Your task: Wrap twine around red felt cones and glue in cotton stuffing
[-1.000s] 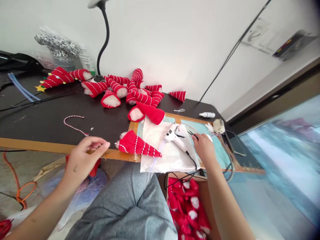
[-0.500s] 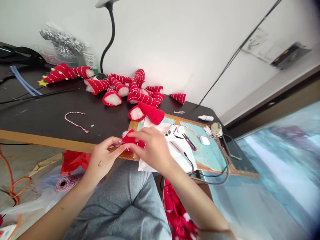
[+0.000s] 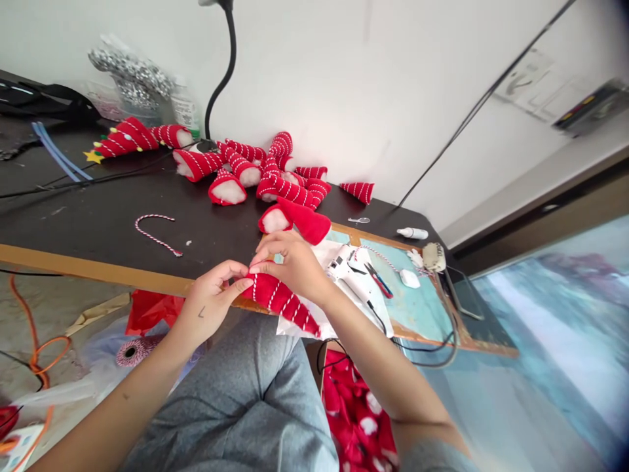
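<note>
A red felt cone [image 3: 282, 301] wound with red-and-white twine hangs over the front table edge, its tip pointing right and down. My left hand [image 3: 209, 298] pinches its wide end between thumb and fingers. Close beside that grip, my right hand [image 3: 299, 265] is closed at the cone's rim, thumb and fingertips together. Whether stuffing shows at this end is hidden by the fingers. Just beyond my right hand lie a plain red cone [image 3: 309, 224] and the white stuffed opening of another cone [image 3: 275, 221].
Several twine-wound cones [image 3: 289, 190] are heaped near the wall. On white paper rests a white corded glue gun [image 3: 351, 278], with cutting pliers [image 3: 379, 280] beside it. A loose twine piece [image 3: 152, 236] lies left. Below the table, a box holds red pieces [image 3: 354, 413].
The cone has turned in my hands, so its striped side and tip now show, pointing right. My right hand has moved from over the cone to its rim. The view has shifted slightly.
</note>
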`<action>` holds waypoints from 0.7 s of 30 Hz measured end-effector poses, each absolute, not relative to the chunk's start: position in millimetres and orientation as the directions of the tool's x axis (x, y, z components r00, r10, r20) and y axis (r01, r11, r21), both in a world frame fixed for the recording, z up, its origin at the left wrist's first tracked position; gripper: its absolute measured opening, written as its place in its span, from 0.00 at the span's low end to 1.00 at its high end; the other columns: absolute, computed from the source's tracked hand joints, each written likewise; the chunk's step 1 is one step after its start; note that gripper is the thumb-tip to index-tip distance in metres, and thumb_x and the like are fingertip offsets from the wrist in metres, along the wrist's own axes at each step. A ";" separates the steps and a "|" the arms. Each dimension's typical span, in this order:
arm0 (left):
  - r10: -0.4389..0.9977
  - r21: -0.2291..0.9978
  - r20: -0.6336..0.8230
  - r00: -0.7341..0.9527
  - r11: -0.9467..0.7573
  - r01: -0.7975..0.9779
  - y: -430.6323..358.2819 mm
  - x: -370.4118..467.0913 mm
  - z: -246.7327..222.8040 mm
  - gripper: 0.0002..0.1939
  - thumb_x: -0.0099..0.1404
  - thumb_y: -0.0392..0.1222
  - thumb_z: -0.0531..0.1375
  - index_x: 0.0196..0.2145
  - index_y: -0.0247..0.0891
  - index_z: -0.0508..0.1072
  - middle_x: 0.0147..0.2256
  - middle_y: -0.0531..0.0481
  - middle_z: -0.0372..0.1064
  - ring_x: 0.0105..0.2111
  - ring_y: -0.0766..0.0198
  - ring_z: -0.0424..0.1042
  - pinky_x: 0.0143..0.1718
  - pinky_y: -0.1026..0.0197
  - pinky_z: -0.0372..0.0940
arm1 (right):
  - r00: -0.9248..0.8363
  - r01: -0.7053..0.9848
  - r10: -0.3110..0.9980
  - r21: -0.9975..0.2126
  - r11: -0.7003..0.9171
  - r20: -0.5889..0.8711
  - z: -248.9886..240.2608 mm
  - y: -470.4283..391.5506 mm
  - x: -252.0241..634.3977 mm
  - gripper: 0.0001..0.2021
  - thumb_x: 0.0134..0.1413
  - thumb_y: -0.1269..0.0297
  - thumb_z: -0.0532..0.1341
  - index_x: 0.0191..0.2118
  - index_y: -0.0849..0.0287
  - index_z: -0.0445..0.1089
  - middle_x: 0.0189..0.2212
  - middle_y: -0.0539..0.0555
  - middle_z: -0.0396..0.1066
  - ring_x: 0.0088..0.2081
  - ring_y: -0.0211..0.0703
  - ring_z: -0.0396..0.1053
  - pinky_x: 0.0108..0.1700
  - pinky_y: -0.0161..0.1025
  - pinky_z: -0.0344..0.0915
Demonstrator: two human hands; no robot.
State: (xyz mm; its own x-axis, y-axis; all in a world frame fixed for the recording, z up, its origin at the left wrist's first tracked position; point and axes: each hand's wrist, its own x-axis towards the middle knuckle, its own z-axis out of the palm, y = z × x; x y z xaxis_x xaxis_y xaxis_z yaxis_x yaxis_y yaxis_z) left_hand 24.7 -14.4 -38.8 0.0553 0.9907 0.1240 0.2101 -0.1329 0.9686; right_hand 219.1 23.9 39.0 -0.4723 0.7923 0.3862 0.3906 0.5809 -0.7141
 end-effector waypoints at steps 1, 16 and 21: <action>0.988 0.969 0.128 0.082 -0.142 0.200 -12.8 24.2 -37.6 0.13 0.64 0.54 0.66 0.38 0.42 0.78 0.35 0.51 0.77 0.34 0.57 0.75 0.38 0.58 0.68 | -0.478 0.370 0.787 -0.724 0.583 0.390 39.2 26.0 219.1 0.12 0.67 0.59 0.68 0.30 0.52 0.79 0.38 0.51 0.80 0.44 0.47 0.75 0.56 0.50 0.64; 0.994 0.974 0.063 0.091 -0.081 0.213 -12.7 27.5 -8.3 0.17 0.58 0.57 0.69 0.36 0.42 0.81 0.34 0.48 0.80 0.31 0.56 0.75 0.32 0.59 0.69 | -0.394 0.190 0.903 -0.945 0.265 0.174 31.8 21.6 220.5 0.12 0.59 0.54 0.72 0.30 0.55 0.76 0.28 0.49 0.77 0.32 0.41 0.73 0.39 0.40 0.68; 0.963 0.910 0.256 0.089 -0.271 0.315 21.5 27.9 15.5 0.13 0.59 0.55 0.70 0.36 0.45 0.85 0.34 0.50 0.82 0.31 0.56 0.75 0.34 0.58 0.67 | -0.287 0.188 0.920 -0.927 0.326 0.265 43.4 42.0 220.5 0.16 0.53 0.52 0.75 0.35 0.55 0.72 0.30 0.47 0.77 0.34 0.39 0.75 0.43 0.40 0.70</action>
State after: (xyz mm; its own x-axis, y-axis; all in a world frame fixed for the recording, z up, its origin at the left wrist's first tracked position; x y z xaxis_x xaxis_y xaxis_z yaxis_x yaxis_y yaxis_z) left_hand 27.9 21.5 15.5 0.0886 0.9627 0.2556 0.3148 -0.2705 0.9098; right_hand 220.5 42.0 43.4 -0.2874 0.9204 0.2651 0.1882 0.3257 -0.9266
